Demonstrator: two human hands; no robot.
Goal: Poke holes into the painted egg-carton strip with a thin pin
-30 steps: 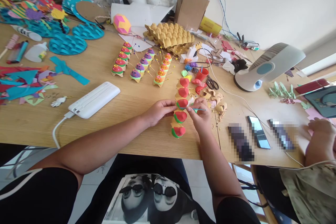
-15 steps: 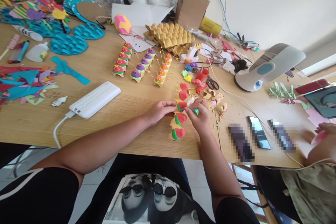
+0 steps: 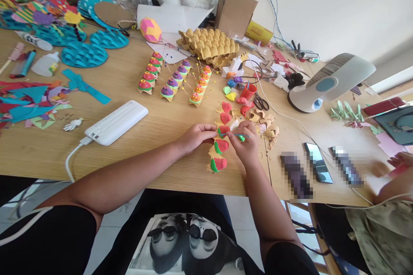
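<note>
A strip of egg-carton cups topped with red and green clay lies near the table's front edge. My left hand pinches the strip at its left side, fingers closed on it. My right hand is closed on a thin teal stick tool whose tip rests against a red-topped cup. Loose carton scraps and clay bits lie just beyond my right hand.
Three finished rows of coloured cups with pins stand further back, before an egg tray. A white power bank lies left, scissors and a fan right. Another person's hand is at the far right.
The cup strip has shifted slightly and bent at its near end. My hands stay on it, almost still. The other person's hand at the right has moved.
</note>
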